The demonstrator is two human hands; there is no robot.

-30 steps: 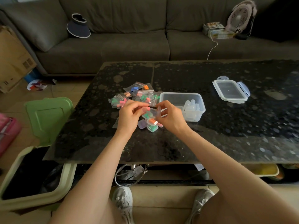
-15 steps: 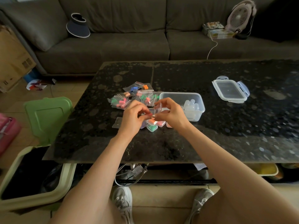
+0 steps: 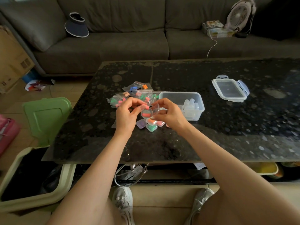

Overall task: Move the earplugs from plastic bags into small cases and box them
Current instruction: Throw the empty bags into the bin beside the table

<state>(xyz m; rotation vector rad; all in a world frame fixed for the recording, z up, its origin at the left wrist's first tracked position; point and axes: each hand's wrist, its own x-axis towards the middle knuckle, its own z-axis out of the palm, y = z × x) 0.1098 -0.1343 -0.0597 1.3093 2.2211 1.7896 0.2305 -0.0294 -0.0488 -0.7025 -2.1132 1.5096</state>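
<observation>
Earplugs (image 3: 145, 114) crosswise in open case (image 3: 151, 112)

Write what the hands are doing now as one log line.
step: filling case | left hand: pinches pink earplug at open small case | right hand: holds the case | clear plastic box: open

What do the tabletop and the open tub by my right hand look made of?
Dark speckled tabletop: probably polished granite or similar stone; mottled flecks, glossy reflections. Clear rectangular open tub: translucent plastic, slightly frosted; the small cases inside show through its wall.
</observation>
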